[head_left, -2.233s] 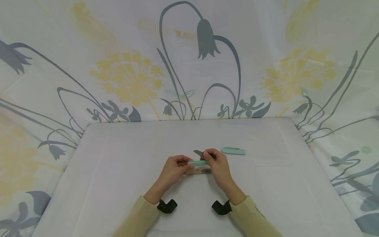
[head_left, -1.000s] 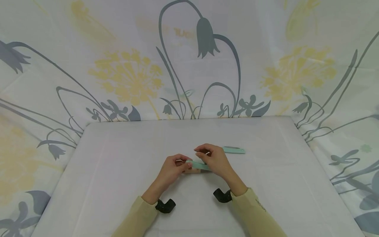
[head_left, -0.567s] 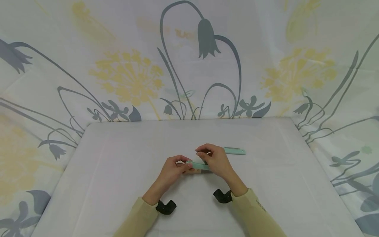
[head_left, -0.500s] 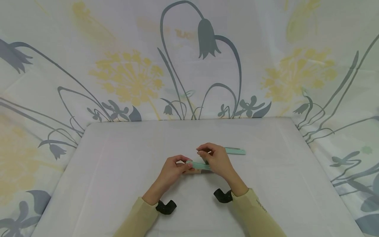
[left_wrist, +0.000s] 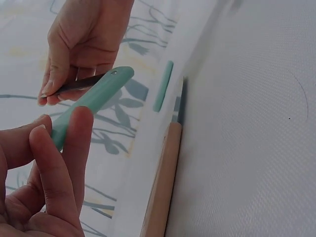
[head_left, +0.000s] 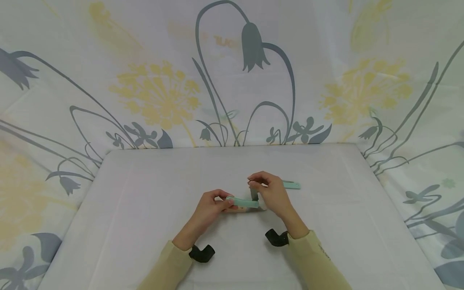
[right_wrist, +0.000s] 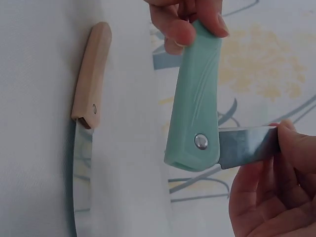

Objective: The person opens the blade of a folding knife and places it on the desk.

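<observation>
My left hand [head_left: 213,208] pinches one end of a mint-green folding knife [right_wrist: 197,98] by its handle, above the table. My right hand [head_left: 274,195] holds the tip of its steel blade [right_wrist: 247,145] between thumb and fingers. The blade stands out at roughly a right angle to the handle, turning about a metal rivet. Below the hands lies a knife with a light wooden handle [right_wrist: 93,69] and its blade extended. Just beyond the right hand is a second mint-green folding knife [head_left: 292,185], folded and partly hidden by that hand in the head view.
White cloth covers the table [head_left: 152,177]. A flower-patterned curtain [head_left: 163,92] stands behind it and along both sides. Black wrist devices [head_left: 203,253] sit at both cuffs.
My right hand has moved away and to the right, swinging the blade from a slant over the handle to roughly a right angle. The left hand has stayed nearly still.
</observation>
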Demonstrator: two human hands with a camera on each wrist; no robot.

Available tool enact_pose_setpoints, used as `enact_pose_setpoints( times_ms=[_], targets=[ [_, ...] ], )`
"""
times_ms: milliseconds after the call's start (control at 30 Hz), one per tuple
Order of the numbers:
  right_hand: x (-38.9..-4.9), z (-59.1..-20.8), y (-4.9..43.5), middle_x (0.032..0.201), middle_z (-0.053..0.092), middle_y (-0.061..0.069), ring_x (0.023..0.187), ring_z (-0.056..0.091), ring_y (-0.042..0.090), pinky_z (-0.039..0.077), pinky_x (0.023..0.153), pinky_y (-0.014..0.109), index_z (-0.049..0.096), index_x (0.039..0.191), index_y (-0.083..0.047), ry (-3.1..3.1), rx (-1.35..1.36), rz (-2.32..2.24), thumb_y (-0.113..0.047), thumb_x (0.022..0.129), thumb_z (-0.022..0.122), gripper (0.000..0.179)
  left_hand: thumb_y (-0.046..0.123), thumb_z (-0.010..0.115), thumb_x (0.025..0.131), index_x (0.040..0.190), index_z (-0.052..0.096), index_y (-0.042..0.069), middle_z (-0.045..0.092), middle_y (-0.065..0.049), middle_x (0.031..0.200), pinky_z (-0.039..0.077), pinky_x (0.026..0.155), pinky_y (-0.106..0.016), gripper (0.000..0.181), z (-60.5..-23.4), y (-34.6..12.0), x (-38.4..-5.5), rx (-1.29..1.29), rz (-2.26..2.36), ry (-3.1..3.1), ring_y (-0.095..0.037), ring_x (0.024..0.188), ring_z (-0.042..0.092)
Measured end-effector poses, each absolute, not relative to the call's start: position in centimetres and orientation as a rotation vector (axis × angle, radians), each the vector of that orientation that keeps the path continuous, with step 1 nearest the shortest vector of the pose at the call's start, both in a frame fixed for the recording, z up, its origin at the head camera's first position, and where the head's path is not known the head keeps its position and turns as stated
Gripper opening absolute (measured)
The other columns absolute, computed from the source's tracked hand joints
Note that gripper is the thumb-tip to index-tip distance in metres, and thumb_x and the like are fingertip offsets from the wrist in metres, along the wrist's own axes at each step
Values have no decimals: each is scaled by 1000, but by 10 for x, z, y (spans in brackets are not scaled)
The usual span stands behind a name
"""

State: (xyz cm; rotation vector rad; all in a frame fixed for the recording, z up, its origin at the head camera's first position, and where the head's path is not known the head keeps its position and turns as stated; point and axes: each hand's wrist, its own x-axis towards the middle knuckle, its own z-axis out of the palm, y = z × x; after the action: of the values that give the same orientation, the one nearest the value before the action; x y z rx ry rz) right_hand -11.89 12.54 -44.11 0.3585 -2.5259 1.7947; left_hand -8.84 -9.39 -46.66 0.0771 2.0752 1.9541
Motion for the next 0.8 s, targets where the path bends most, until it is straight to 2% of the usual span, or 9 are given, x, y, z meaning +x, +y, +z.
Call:
enact_pose_setpoints(
  times_ms=[133,267,467,800],
  targets=[
    [-120,-442,129,96,70,7,89,65,21,55,73,28,70,104,0,-2508,335,1838,-9,93,70,14,8,69,94,107,66,-4,66,-12,92,49,71,-27,19,-468,-96,-89,89,1983,2044,-25,86,73],
    [-121,-443,134,100,67,11,92,65,23,56,75,29,65,108,4,-2500,323,1908,-7,95,67,16,9,69,94,107,66,-4,68,-10,90,50,71,-26,19,-470,-97,-89,86,1999,2052,-25,85,73],
    [-121,-444,143,103,64,13,95,64,24,57,78,31,61,105,0,-2524,263,1992,-4,97,63,9,9,71,93,107,66,-5,71,-13,87,52,72,-26,20,-470,-101,-89,70,2027,2040,-26,85,73],
    [-120,-451,160,103,58,15,96,61,20,57,81,39,48,106,5,-2473,266,2250,-2,102,54,10,8,70,93,107,65,-5,67,-12,91,51,73,-27,19,-468,-106,-89,68,2049,2018,-20,85,73]
  ],
)
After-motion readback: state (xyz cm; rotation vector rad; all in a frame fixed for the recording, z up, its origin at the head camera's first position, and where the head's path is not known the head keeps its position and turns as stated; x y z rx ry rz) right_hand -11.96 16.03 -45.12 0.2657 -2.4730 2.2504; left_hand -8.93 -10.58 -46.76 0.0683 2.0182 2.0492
